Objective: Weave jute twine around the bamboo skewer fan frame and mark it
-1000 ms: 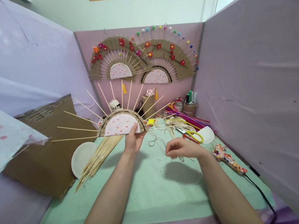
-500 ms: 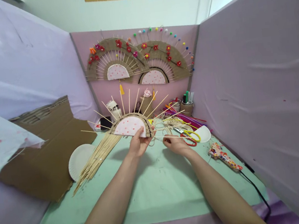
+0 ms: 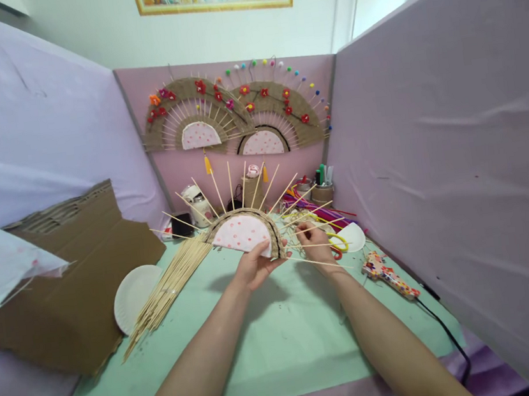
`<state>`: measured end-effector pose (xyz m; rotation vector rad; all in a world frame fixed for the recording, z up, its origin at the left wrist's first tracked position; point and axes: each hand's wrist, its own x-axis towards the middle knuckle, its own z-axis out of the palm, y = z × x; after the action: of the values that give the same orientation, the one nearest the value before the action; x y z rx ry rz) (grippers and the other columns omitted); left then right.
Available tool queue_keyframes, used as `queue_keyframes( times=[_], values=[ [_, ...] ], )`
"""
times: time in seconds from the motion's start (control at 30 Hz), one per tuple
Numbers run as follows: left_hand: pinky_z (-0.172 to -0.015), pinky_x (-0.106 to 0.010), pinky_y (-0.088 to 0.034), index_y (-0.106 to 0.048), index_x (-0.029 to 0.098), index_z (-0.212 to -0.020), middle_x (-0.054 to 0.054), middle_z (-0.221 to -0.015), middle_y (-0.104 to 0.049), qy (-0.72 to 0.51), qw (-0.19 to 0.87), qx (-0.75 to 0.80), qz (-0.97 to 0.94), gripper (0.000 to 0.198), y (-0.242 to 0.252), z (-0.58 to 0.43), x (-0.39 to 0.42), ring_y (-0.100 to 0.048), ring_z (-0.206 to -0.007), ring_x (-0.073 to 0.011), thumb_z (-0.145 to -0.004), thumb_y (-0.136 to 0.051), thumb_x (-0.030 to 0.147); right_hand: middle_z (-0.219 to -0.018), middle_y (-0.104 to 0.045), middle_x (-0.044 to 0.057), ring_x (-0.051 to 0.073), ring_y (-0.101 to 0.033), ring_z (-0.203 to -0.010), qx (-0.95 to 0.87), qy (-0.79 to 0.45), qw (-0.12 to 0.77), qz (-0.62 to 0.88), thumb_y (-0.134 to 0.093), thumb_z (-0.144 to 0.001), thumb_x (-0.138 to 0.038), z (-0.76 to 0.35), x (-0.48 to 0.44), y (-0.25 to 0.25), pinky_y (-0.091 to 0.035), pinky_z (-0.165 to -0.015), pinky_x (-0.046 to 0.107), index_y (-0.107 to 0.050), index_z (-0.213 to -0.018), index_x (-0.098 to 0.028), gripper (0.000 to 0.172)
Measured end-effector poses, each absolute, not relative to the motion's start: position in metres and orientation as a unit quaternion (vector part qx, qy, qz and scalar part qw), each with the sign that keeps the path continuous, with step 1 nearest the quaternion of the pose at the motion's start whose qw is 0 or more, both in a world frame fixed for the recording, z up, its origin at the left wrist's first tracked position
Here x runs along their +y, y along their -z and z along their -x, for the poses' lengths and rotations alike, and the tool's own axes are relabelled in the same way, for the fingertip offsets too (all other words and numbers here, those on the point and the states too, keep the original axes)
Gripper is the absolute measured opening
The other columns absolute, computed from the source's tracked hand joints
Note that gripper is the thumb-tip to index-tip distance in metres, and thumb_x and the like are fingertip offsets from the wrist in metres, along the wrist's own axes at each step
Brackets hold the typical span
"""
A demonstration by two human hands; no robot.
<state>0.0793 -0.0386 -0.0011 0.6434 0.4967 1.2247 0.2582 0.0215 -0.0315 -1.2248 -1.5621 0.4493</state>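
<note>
My left hand [image 3: 255, 266] grips the lower right corner of a half-round fan [image 3: 242, 231], thumb on its front. The fan has a white, pink-spotted centre, a twine-wrapped rim with a dark band, and thin wooden sticks fanning outward. Among the sticks on the right, my right hand [image 3: 314, 243] is closed in a pinch on thin twine [image 3: 292, 232], partly hidden by sticks and fingers. Yellow-handled scissors [image 3: 340, 241] lie just beyond the right hand, with a red handle partly covered.
A bundle of sticks [image 3: 167, 290] lies over a paper plate [image 3: 129, 298], beside cardboard [image 3: 72, 279]. At right are a patterned glue gun [image 3: 390, 276] with its cord and a cut white plate [image 3: 353, 237]. Jars [image 3: 197, 206] and a pen holder [image 3: 323, 192] stand behind; decorated fans [image 3: 277, 103] hang on the back panel.
The fan has shifted slightly right and down in view, with the left hand still gripping it. My right hand has moved up and away, among the right-hand sticks. The camera view has shifted.
</note>
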Motion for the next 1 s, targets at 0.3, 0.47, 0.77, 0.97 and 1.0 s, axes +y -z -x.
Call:
queue_keyframes(
  times=[0.3,0.47,0.77,0.97,1.0],
  values=[
    [-0.092,-0.043,-0.049,-0.064,0.006,-0.097,-0.013,-0.091,-0.071,-0.631,0.686,0.211,-0.295,0.022,0.011,-0.084,-0.033,-0.067,-0.091,-0.0233,-0.076,-0.062,0.012,-0.099,-0.067,0.009,0.025,-0.060,-0.093,-0.723,-0.208,0.463,0.469,-0.052,-0.072,-0.028,-0.251,0.034,0.057,-0.044,-0.086,0.039,-0.066,-0.093,-0.020,0.026],
    [-0.092,-0.043,-0.049,-0.064,0.008,-0.098,-0.012,-0.091,-0.072,-0.661,0.673,0.201,-0.265,0.024,0.011,-0.078,-0.029,-0.066,-0.094,-0.0248,-0.075,-0.063,0.012,-0.099,-0.065,0.010,0.023,-0.061,-0.089,-0.749,-0.193,0.451,0.446,-0.049,-0.074,-0.027,-0.243,0.024,0.056,-0.045,-0.084,0.039,-0.065,-0.098,-0.019,0.030],
    [-0.090,-0.037,-0.051,-0.063,0.008,-0.100,-0.011,-0.093,-0.072,-0.693,0.658,0.172,-0.239,0.025,0.002,-0.070,-0.028,-0.067,-0.094,-0.0227,-0.075,-0.063,0.010,-0.080,-0.062,0.006,0.018,-0.054,-0.069,-0.737,-0.169,0.457,0.469,-0.049,-0.074,-0.029,-0.221,-0.001,0.044,-0.043,-0.066,0.030,-0.059,-0.080,-0.017,0.017],
    [-0.094,-0.039,-0.048,-0.063,0.008,-0.103,-0.012,-0.098,-0.071,-0.682,0.665,0.160,-0.258,0.031,0.002,-0.069,-0.030,-0.065,-0.098,-0.0245,-0.072,-0.065,0.011,-0.071,-0.060,0.004,0.016,-0.050,-0.066,-0.733,-0.246,0.475,0.421,-0.052,-0.073,-0.030,-0.210,-0.012,0.039,-0.041,-0.066,0.029,-0.060,-0.070,-0.017,0.015],
    [-0.094,-0.039,-0.048,-0.063,0.008,-0.103,-0.012,-0.099,-0.070,-0.680,0.667,0.158,-0.258,0.031,0.002,-0.069,-0.029,-0.065,-0.099,-0.0245,-0.072,-0.065,0.010,-0.071,-0.060,0.003,0.016,-0.050,-0.065,-0.726,-0.261,0.479,0.419,-0.054,-0.072,-0.031,-0.209,-0.013,0.040,-0.041,-0.065,0.029,-0.061,-0.071,-0.017,0.016]
  ],
)
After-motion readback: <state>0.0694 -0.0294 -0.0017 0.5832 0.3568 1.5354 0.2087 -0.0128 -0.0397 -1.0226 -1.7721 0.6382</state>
